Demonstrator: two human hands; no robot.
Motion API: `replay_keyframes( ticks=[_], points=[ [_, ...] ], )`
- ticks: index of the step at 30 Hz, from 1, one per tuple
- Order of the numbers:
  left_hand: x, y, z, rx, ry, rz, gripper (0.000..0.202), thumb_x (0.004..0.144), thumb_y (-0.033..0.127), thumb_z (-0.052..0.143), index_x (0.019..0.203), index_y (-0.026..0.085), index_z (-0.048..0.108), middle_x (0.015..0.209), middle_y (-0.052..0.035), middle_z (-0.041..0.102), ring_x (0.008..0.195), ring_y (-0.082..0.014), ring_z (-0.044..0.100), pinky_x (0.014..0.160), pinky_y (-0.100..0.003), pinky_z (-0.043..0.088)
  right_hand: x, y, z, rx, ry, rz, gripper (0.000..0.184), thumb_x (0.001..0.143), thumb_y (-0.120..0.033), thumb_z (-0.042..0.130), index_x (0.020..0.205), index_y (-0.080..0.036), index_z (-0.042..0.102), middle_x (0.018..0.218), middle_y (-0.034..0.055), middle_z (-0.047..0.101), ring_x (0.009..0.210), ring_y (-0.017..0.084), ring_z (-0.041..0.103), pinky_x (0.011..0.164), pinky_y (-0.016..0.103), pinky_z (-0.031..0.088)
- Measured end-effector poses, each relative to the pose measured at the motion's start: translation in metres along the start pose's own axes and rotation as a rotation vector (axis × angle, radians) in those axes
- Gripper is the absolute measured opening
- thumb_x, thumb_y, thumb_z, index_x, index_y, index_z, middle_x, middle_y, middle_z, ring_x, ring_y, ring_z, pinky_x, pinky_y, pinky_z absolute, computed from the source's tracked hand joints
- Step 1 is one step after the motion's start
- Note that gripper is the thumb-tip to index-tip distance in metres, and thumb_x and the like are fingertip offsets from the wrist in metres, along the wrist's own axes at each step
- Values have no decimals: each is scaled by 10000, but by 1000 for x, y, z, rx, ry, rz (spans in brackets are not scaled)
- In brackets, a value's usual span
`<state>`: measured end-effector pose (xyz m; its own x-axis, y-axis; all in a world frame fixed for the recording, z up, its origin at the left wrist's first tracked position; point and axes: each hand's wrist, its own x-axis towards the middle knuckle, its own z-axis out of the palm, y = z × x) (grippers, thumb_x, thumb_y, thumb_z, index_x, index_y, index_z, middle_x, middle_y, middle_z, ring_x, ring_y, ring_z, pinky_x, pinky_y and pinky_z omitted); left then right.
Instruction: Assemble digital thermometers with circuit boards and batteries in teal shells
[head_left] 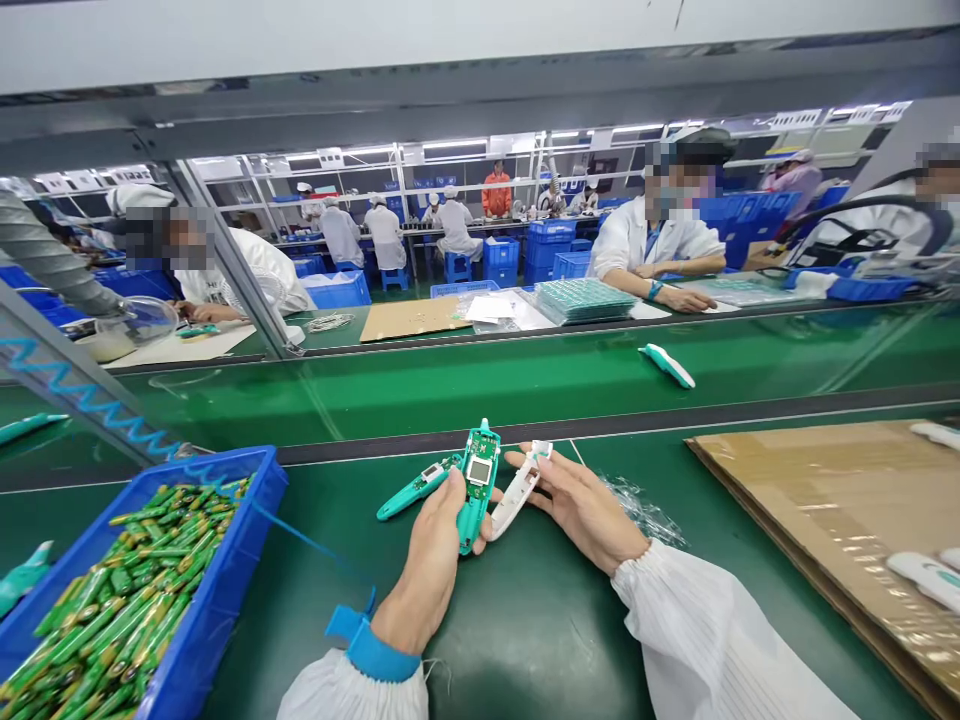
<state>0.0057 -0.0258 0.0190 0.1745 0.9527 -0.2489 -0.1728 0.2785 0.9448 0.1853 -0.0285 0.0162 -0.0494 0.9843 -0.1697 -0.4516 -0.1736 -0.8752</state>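
My left hand (427,560) grips a teal device half with a green circuit board and small screen (477,480), held upright over the green table. A second teal part (414,489) lies on the table just left of it. My right hand (583,505) holds a white cover shell (519,490), tilted beside the teal half. Both hands wear white sleeves; a blue strap circles my left wrist.
A blue bin (217,590) full of green circuit boards sits at my left. A cardboard sheet (832,510) with white parts lies at my right. A finished teal-and-white device (667,365) rides the green conveyor. Several people work across the belt.
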Motion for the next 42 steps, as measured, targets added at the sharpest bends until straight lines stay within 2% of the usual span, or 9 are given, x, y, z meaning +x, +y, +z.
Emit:
replay_keyframes(
  ticks=[3,5,8,13,20,24,30,37,42],
  points=[
    [1,3,-3,97,88,143,586,885,639,530,1146,137,686,717,-62,694,590,-135,555,589,-258,411,0,-1,-3,9,-57,-34,530,801,-463,736,1264,-236,612,1347,84,573,1152,178,582,1062,406,461],
    [1,4,-3,154,99,248,548,894,576,564,1264,180,637,910,-93,735,812,-189,643,698,-278,464,0,1,-4,14,-76,-43,532,791,-447,753,1263,-242,616,1352,75,566,1166,176,583,1088,412,447],
    [-3,3,-1,280,77,362,460,877,493,624,1251,226,652,1192,-95,700,1130,-252,614,931,-332,462,-1,4,-2,10,-128,-38,547,770,-442,776,1251,-228,629,1291,77,600,1137,176,606,1100,414,442],
    [-11,3,4,454,57,373,378,827,438,686,1155,252,715,1170,-51,720,1092,-271,639,956,-361,479,-3,11,7,-32,-191,-73,540,745,-477,785,1188,-202,645,1185,76,643,1115,193,622,1071,408,466],
    [-16,5,7,461,-43,399,434,867,400,651,1275,253,674,1269,-49,695,1191,-279,622,1029,-365,466,0,16,8,-97,-122,-107,482,741,-479,786,1073,-161,639,1085,71,657,1000,160,634,986,332,509],
    [-16,-2,7,567,-3,463,415,907,370,592,1309,285,650,1330,-58,660,1268,-286,574,1084,-385,416,4,18,5,-114,-87,-118,532,778,-596,704,1090,-167,657,1080,77,654,1010,164,622,985,337,496],
    [-19,-8,10,700,-14,471,367,925,366,544,1270,332,664,1193,-66,723,1055,-295,675,894,-358,484,3,18,6,-16,-22,-81,535,804,-613,674,1180,-234,639,1186,69,629,999,148,617,950,328,491],
    [-20,-6,13,723,10,431,340,919,399,530,1189,282,699,919,-87,747,789,-261,670,711,-307,436,-2,18,16,56,6,-119,510,785,-611,695,1041,-180,605,1119,81,643,1022,174,614,908,308,503],
    [-21,0,11,624,-67,255,350,936,469,489,1178,259,629,847,-32,720,614,-182,567,581,-273,365,-1,14,10,12,-83,-44,483,818,-571,682,1118,-194,658,1194,89,638,1054,175,617,959,333,493]
  ],
)
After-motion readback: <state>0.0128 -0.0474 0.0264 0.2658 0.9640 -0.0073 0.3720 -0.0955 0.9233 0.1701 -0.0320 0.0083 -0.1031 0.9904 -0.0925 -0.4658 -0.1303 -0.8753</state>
